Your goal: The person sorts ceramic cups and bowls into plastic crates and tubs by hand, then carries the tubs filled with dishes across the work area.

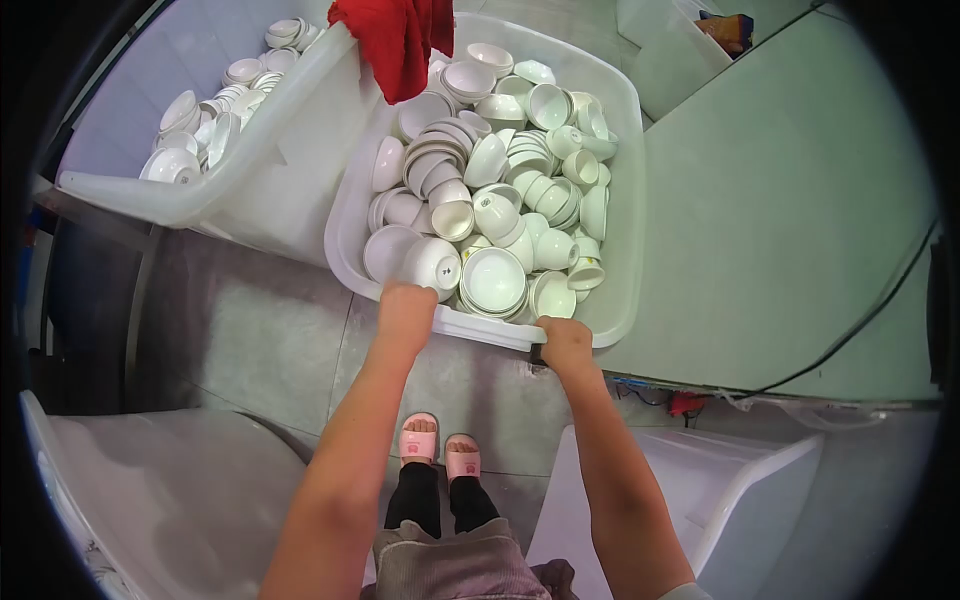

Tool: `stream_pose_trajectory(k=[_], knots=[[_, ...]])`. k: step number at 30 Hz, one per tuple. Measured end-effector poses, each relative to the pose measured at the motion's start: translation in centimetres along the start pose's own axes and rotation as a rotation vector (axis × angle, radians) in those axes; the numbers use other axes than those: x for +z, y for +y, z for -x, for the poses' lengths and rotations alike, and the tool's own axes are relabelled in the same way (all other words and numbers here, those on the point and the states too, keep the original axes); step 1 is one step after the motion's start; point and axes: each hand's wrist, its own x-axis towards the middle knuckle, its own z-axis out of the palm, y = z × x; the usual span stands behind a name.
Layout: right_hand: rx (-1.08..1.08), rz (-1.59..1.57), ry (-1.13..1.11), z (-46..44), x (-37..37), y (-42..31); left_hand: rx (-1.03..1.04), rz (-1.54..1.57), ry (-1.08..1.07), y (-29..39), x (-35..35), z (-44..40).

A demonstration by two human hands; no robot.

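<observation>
A large white plastic tub (628, 250) full of white bowls and cups stands in front of me. Its near rim is gripped by my left hand (407, 308), fingers closed around the edge. Farther right on the same rim, my right hand (566, 343) is closed too, with something dark at its fingers. Just beyond my left hand lies a tilted white bowl (433, 268). Stacked bowls (493, 280) sit between the two hands, inside the tub. The undersides of my fingers are hidden.
Another white tub (270, 190) with bowls is at the upper left, a red cloth (395, 40) over its corner. A pale table (790, 220) with a black cable (850, 345) borders the right. White containers (170, 490) (640, 500) flank my legs on the grey tiled floor (270, 340).
</observation>
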Motion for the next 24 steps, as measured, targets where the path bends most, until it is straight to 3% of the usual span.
stream_pose_trajectory(k=[6, 10, 14, 16, 19, 21, 24], knots=[[-0.055, 0.018, 0.073, -0.5, 0.6, -1.1, 0.006, -0.005, 0.057, -1.4, -0.2, 0.0], [-0.137, -0.105, 0.133, 4.3, 2.4, -3.5, -0.029, 0.04, 0.12, -1.5, 1.4, 5.8], [-0.118, -0.209, -0.066, 10.7, 2.9, -6.2, -0.093, 0.095, 0.032, -0.7, 1.1, 12.8], [-0.088, -0.182, -0.356, 13.4, 4.2, -6.4, -0.165, 0.069, -0.068, 0.1, 1.6, 16.0], [-0.115, -0.204, -0.385, 16.7, 4.3, -6.4, -0.217, -0.009, -0.171, 1.9, 1.3, 19.2], [-0.117, -0.221, -0.32, 17.6, 4.9, -3.8, -0.303, 0.033, -0.345, 3.8, 1.5, 18.2], [-0.079, -0.142, -0.321, 15.3, 3.5, -1.9, -0.303, -0.021, -0.378, 6.1, 1.1, 14.6]])
